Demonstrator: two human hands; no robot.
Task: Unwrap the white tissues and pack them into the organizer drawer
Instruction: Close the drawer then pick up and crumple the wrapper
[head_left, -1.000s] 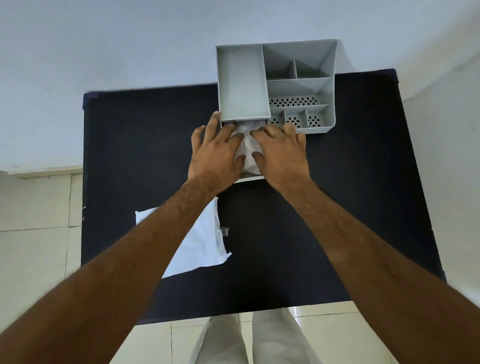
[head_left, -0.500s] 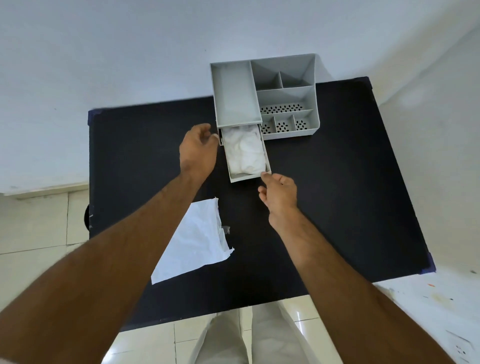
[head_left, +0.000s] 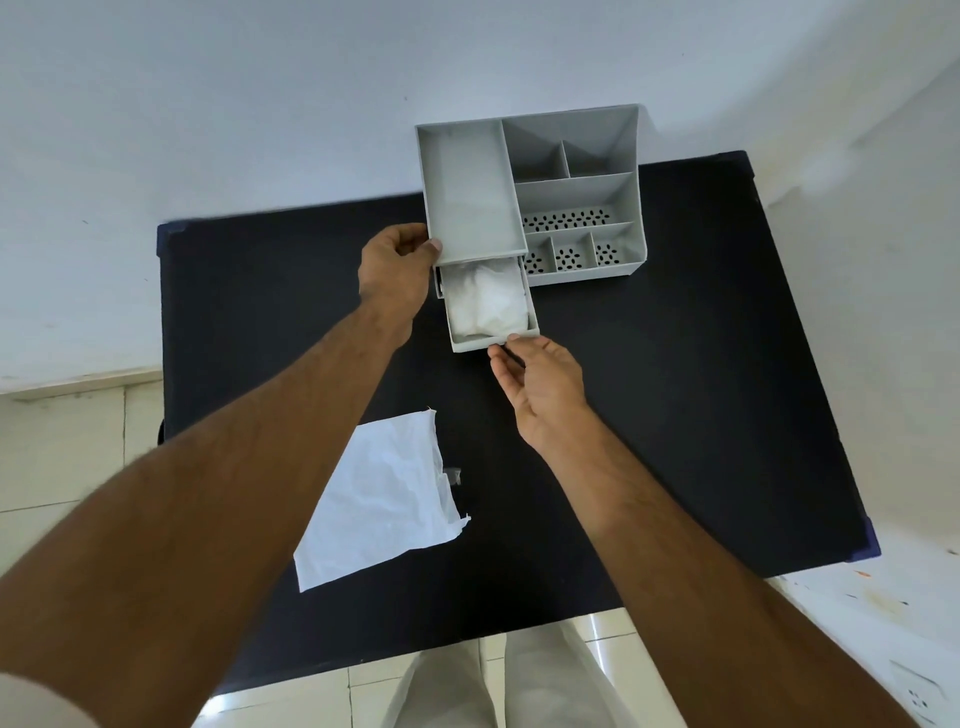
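A grey plastic organizer (head_left: 576, 197) stands at the far edge of the black table (head_left: 675, 415). Its drawer (head_left: 493, 344) is pulled out toward me and holds crumpled white tissues (head_left: 485, 304). My left hand (head_left: 397, 265) grips the organizer's near left corner, thumb on its front edge. My right hand (head_left: 540, 387) is at the drawer's front, fingertips pinching its front lip. The torn white wrapper (head_left: 384, 499) lies flat on the table near me, partly under my left forearm.
A small clear scrap (head_left: 453, 475) lies beside the wrapper. The organizer's other compartments hold nothing I can see. A white wall rises behind the table; tiled floor and my legs show below its near edge.
Both hands have left the tissues in the drawer. The left hand moved to the organizer's corner; the right hand moved to the drawer's front lip. The view shifted slightly.
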